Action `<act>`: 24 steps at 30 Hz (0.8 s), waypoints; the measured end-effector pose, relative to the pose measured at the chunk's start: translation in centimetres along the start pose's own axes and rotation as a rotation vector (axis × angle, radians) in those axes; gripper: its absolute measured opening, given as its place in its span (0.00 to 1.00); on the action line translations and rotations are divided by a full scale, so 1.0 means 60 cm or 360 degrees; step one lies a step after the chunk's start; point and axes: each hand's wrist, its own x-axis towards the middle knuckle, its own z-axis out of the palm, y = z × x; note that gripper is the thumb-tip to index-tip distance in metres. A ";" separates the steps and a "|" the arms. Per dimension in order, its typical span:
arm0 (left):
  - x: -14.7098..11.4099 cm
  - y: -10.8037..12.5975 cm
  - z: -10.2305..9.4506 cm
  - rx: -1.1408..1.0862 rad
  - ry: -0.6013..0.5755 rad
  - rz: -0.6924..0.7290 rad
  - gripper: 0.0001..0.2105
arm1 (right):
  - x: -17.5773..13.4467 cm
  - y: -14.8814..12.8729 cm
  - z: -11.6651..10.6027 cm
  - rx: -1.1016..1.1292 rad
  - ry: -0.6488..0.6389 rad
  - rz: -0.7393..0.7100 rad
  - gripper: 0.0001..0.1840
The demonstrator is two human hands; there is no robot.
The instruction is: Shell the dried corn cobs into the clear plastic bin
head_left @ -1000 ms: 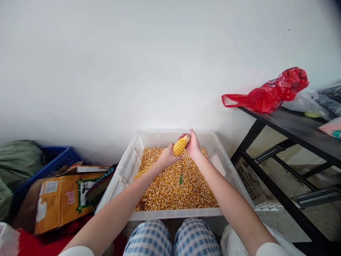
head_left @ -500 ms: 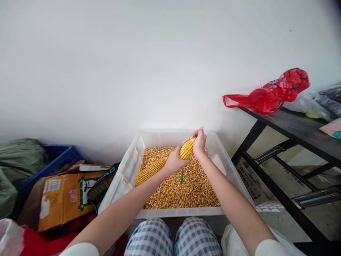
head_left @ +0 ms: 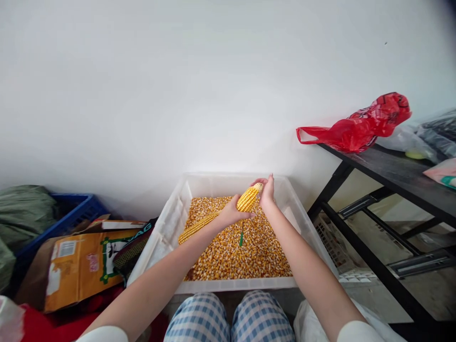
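My left hand (head_left: 231,212) is wrapped round a yellow ear of corn (head_left: 246,199), with its pale end pointing up and right. Close by that end is my right hand (head_left: 266,192), its fingers stretched out behind the ear; whether they touch it I cannot tell. Another ear of corn (head_left: 197,228) lies on the left side of the tub, partly hidden by my left forearm. Loose corn kernels (head_left: 245,261) fill the bottom of the translucent plastic tub (head_left: 235,285). A thin tool with a green handle (head_left: 241,239) shows below my hands, its upper part hardly visible.
To the left are an orange cardboard box (head_left: 76,266), a blue crate (head_left: 83,204) and a green bag (head_left: 28,213). On the right stands a black table (head_left: 399,173) bearing a red plastic bag (head_left: 366,126). Behind the tub rises a white wall (head_left: 213,95).
My right hand has opened and slid off the end of the ear, whose pale end now shows. My left hand still holds the ear. The view has shifted slightly.
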 end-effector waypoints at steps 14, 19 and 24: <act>-0.003 -0.017 0.013 0.0090 0.0052 0.0010 0.26 | -0.041 0.009 0.029 0.0212 -0.0080 0.0055 0.24; -0.001 -0.007 0.009 -0.0261 -0.0055 -0.0055 0.28 | -0.046 0.003 0.029 0.0109 -0.0149 -0.0098 0.27; -0.010 0.015 0.000 -0.0673 -0.0324 -0.0178 0.22 | -0.032 0.006 0.020 -0.0103 -0.0253 -0.0279 0.29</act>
